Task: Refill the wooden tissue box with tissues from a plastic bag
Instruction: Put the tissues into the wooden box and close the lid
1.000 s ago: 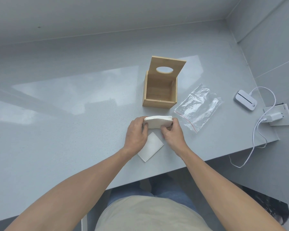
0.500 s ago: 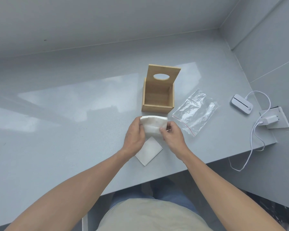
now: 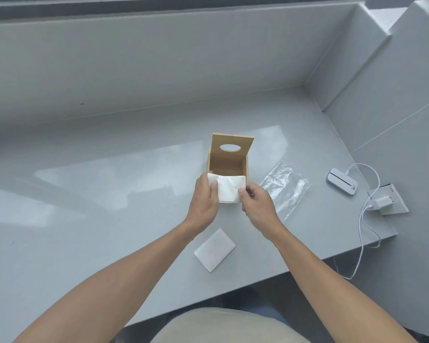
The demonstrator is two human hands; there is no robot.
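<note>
The wooden tissue box stands on the grey counter with its lid tipped up at the back; an oval hole is cut in the lid. A white stack of tissues is held at the box's front rim, tilted, covering the front wall. My left hand grips its left end and my right hand grips its right end. The clear plastic bag lies flat and empty to the right of the box. One separate folded tissue lies on the counter below my hands.
A white device with a cable sits at the far right, next to a wall socket plate with a white plug. The counter's front edge runs diagonally at lower right. Grey walls close the back and right side.
Both hands lifted the tissue stack off the counter and carried it forward to the box's front rim. The single folded tissue stayed behind on the counter.
</note>
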